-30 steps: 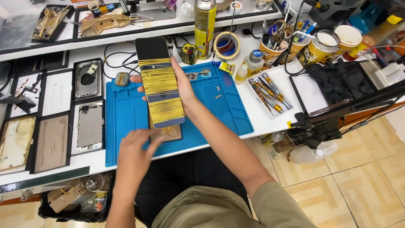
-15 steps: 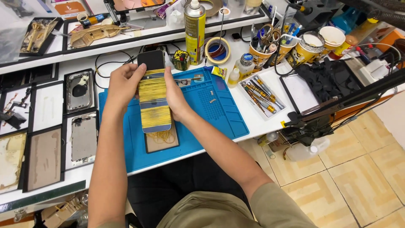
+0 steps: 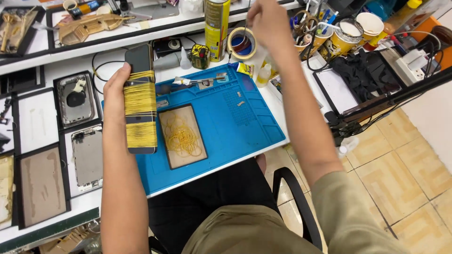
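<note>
My left hand (image 3: pixel 115 91) grips a dark phone (image 3: pixel 140 101) by its left edge, above the left side of a blue work mat (image 3: pixel 235 117). Many yellow rubber bands are wound around the phone's middle and lower part. My right hand (image 3: pixel 266 19) is raised at the top of the view, over a roll of tape (image 3: pixel 241 43) and a small white bottle (image 3: pixel 264 74); whether its fingers hold anything is hidden. On the mat lies a black-framed tray (image 3: pixel 181 136) with loose yellow rubber bands.
A tall yellow spray can (image 3: pixel 216 26) stands behind the mat. Paper cups (image 3: pixel 346 35) with tools sit at the right. Black-framed trays with phone housings (image 3: pixel 75 99) line the left. A black chair armrest (image 3: pixel 294 197) and tiled floor lie below.
My right hand has let go of the phone and risen to the back of the desk. My left hand now holds the banded phone alone, shifted left, uncovering the rubber band tray.
</note>
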